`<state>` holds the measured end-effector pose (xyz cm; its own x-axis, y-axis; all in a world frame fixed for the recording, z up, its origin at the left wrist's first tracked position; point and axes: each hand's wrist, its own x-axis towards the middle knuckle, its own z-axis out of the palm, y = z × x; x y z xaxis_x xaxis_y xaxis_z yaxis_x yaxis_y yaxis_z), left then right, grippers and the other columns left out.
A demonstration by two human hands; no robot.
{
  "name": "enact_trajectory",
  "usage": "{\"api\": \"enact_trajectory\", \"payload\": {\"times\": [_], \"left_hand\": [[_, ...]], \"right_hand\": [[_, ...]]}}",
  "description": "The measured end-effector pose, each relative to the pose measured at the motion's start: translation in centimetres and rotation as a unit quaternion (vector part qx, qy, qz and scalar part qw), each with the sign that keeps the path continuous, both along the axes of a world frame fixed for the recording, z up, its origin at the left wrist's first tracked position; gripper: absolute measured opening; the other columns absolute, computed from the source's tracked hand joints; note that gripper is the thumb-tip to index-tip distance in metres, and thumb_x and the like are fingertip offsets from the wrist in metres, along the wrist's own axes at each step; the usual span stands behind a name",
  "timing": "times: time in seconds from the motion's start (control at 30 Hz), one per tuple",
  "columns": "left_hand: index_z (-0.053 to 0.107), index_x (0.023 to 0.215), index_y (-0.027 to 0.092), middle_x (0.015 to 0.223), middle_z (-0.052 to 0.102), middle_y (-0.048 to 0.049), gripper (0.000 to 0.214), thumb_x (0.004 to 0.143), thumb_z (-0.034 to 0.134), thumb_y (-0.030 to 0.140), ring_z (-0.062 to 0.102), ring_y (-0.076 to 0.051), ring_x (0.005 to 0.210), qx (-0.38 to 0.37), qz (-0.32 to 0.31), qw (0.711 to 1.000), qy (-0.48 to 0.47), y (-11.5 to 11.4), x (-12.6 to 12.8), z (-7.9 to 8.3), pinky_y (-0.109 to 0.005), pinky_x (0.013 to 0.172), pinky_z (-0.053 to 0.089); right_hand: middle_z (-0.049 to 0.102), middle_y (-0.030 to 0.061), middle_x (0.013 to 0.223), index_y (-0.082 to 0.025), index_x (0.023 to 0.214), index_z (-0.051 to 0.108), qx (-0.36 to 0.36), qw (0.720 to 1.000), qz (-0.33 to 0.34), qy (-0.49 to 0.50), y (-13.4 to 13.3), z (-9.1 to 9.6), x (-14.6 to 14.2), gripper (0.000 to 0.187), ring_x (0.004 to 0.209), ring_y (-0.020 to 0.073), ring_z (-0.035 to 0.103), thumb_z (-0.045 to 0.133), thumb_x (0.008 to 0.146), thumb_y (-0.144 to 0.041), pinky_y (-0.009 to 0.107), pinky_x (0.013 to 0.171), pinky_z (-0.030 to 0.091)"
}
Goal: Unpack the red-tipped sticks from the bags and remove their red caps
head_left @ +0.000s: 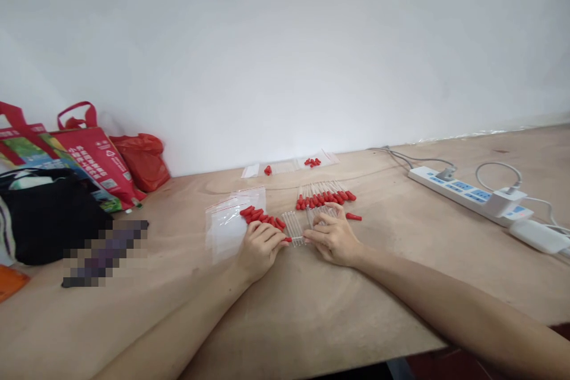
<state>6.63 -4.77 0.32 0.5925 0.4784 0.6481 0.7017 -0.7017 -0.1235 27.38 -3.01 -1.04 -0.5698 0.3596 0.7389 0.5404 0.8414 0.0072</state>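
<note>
My left hand [263, 249] pinches a red rubber bulb [288, 240], which meets the end of a clear glass tube [297, 239]. That tube's other end is between the closed fingers of my right hand [333, 237]. Under and beside the fingers lie more clear tubes [290, 224] in a row. Left of them is a pile of loose red bulbs [258, 214]. Beyond my right hand, several droppers [327, 195] lie side by side, red bulbs toward me. Another red bulb [354, 217] shows just right of my right hand, its tube partly hidden.
Clear zip bags [229, 225] lie left of the bulbs. Near the wall are bags with red bulbs [313, 162]. A white power strip [463, 190] with cables sits at the right. Shopping bags [95, 160] and a black bag [48, 219] stand at the left.
</note>
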Motion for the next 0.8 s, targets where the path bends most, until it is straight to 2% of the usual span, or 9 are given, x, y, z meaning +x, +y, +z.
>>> {"api": "enact_trajectory", "payload": {"times": [0.17,0.3,0.4,0.5,0.67,0.8], "left_hand": [[0.058,0.071,0.019,0.07,0.064,0.0007,0.022,0.086,0.043,0.021,0.055,-0.013,0.067,0.012,0.003,1.0,0.014,-0.1,-0.8,0.0,-0.031,0.069,0.037],[0.058,0.072,0.019,0.07,0.062,-0.0022,0.022,0.086,0.041,0.022,0.055,-0.015,0.068,0.032,0.077,0.995,-0.057,0.4,-3.2,0.0,-0.03,0.064,0.04],[0.059,0.084,0.019,0.082,0.058,-0.0039,0.019,0.085,0.041,0.026,0.056,-0.015,0.076,0.015,0.097,0.986,-0.136,1.3,-4.3,0.3,-0.029,0.069,0.045],[0.06,0.091,0.019,0.085,0.053,-0.0051,0.022,0.083,0.04,0.026,0.055,-0.016,0.078,0.002,0.153,0.971,-0.182,2.5,-4.8,0.9,-0.029,0.072,0.046],[0.055,0.097,0.017,0.079,0.057,-0.0024,0.025,0.075,0.045,0.024,0.055,-0.015,0.066,-0.117,0.242,0.946,-0.182,4.7,-5.5,2.1,-0.028,0.065,0.045],[0.055,0.082,0.019,0.08,0.064,-0.0007,0.015,0.072,0.05,0.029,0.056,-0.016,0.069,-0.187,0.291,0.928,-0.138,5.8,-5.3,2.7,-0.027,0.064,0.041]], "right_hand": [[0.063,-0.0025,0.06,-0.024,0.078,0.064,-0.01,1.0,0.004,-0.007,0.4,-0.2,1.5,0.02,0.076,0.0142,0.051,0.044,0.083,-0.024,0.041,0.091,0.017],[0.063,-0.0008,0.06,-0.023,0.072,0.065,-0.048,0.994,-0.071,0.064,1.4,-0.4,2.8,0.022,0.073,0.0145,0.05,0.046,0.082,-0.026,0.04,0.088,0.019],[0.065,-0.0013,0.063,-0.026,0.078,0.067,-0.076,0.989,-0.099,0.078,1.7,-0.3,2.0,0.019,0.068,0.013,0.048,0.048,0.081,-0.03,0.038,0.086,0.02],[0.065,-0.0014,0.066,-0.026,0.087,0.066,-0.08,0.986,-0.131,0.061,1.5,-0.2,0.4,0.019,0.068,0.013,0.047,0.048,0.08,-0.023,0.037,0.084,0.019],[0.066,0.0016,0.071,-0.023,0.09,0.064,-0.084,0.978,-0.192,0.022,1.5,-0.3,-0.6,0.023,0.072,0.0156,0.046,0.047,0.076,-0.017,0.038,0.077,0.018],[0.065,0.0019,0.069,-0.024,0.087,0.064,-0.085,0.977,-0.193,0.0,1.7,-0.4,-0.6,0.021,0.072,0.016,0.045,0.046,0.078,-0.018,0.038,0.077,0.017]]}}
